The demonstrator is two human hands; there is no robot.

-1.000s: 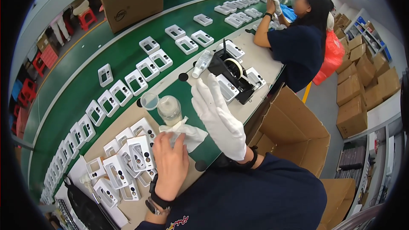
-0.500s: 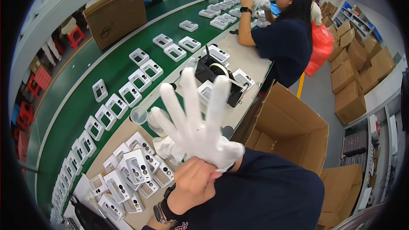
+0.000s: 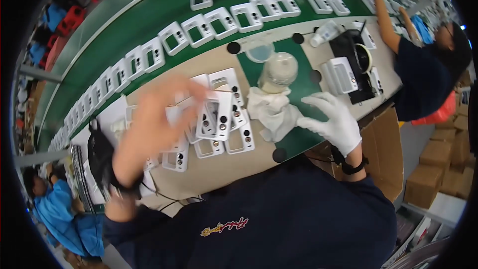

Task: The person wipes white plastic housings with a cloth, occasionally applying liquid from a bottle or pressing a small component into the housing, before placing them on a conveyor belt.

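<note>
My left hand [image 3: 162,119] is bare and blurred, over the left part of a pile of white plastic housings [image 3: 211,147]. Its fingers and thumb are apart, close to the top housing [image 3: 217,116], and I see nothing held between them. My right hand [image 3: 332,123], in a white glove, is open with curved, spread fingers over the green mat [image 3: 304,142]. Its fingertips are beside a crumpled white cloth [image 3: 274,107]; whether they touch it is unclear. Behind the cloth stands a clear jar [image 3: 280,69].
Rows of white housings [image 3: 199,29] lie on the green conveyor [image 3: 149,17]. At right are a black tape dispenser [image 3: 356,65], a bottle [image 3: 326,33] and a cardboard box [image 3: 383,149]. A co-worker [image 3: 428,65] reaches across the line. A black pouch [image 3: 99,147] lies at left.
My left hand has let go of the right glove's cuff and moved left over the housings. My right hand has lowered to the right, beside the cloth. The view has turned.
</note>
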